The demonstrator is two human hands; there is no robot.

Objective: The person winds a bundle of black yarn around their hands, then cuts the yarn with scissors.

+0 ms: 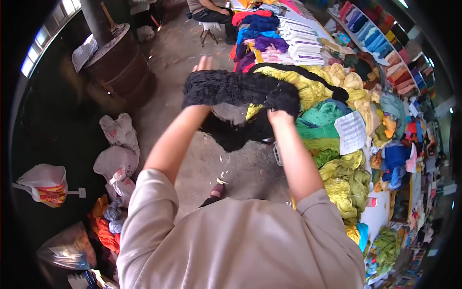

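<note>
A black yarn skein (236,89) is stretched across both my forearms' ends in front of me, with its lower strands (236,135) hanging in a loop. My left hand (204,63) reaches up through the skein; its fingertips stick out above the yarn, stretched straight. At the skein's right end is my right hand (277,116), wrapped by yarn so that its fingers are hidden. Just right of it lie yellow skeins (305,89) and green skeins (320,115) on the table, with another black skein (317,74) over the yellow ones.
A printed sheet (350,132) lies on the yarn at right. Stacks of white packs (301,41) stand farther back. A seated person (211,12) is at the far end. On the left are a rusty drum stove (118,65), white sacks (115,161) and orange yarn (107,231).
</note>
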